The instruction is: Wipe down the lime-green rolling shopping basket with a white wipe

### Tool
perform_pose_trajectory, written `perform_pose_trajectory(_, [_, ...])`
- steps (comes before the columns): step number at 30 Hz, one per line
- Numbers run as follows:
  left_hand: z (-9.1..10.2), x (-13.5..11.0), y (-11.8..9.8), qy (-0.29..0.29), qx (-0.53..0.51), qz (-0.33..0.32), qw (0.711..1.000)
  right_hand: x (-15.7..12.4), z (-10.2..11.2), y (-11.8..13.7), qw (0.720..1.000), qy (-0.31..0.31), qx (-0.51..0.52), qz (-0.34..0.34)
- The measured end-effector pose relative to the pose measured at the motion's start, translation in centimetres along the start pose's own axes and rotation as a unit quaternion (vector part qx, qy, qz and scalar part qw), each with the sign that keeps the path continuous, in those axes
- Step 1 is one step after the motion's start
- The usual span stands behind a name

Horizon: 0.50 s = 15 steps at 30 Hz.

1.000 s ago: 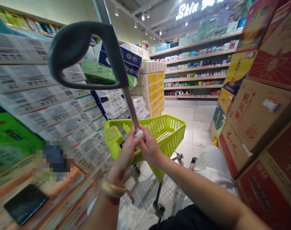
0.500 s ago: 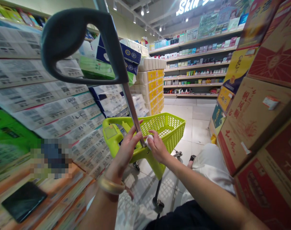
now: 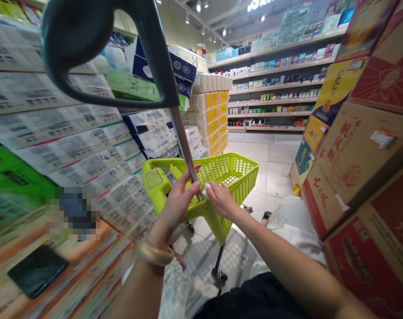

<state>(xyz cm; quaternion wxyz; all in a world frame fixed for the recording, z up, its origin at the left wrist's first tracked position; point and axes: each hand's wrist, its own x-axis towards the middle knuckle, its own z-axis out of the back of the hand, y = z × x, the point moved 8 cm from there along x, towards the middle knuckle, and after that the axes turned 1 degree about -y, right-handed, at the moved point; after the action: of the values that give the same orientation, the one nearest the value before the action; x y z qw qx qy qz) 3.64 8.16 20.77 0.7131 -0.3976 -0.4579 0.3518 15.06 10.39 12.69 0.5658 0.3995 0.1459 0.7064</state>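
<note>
Head view: my left hand (image 3: 179,198) holds the metal pole (image 3: 184,144) low down, while my right hand (image 3: 222,200) pinches a white wad (image 3: 206,188) just beside it; the pole rises from the green cart (image 3: 213,220) to a grey handle (image 3: 159,53), with cardboard boxes (image 3: 364,159) stacked to the right

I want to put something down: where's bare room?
On the floor between the cart and the shelves, left of the cartons; the cart's visible bottom looks bare too. Crowded around the pole, by the left hand and right hand.
</note>
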Motion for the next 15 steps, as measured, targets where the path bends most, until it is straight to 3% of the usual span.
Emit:
perform_pose_trajectory(5, [0.7, -0.1, 0.0, -0.009, 0.048, -0.016, 0.999, -0.8, -0.9, 2.3, 0.999, 0.018, 0.039, 0.021])
perform_pose_trajectory(11, [2.7, -0.5, 0.2, -0.007, 0.017, -0.014, 1.000, -0.9, -1.5, 2.4, 0.999, 0.050, 0.013, 0.017])
perform_pose_trajectory(15, [3.8, -0.8, 0.5, -0.029, 0.079, -0.028, 0.996, -0.4, -1.9, 2.0, 0.997, 0.065, -0.028, -0.018])
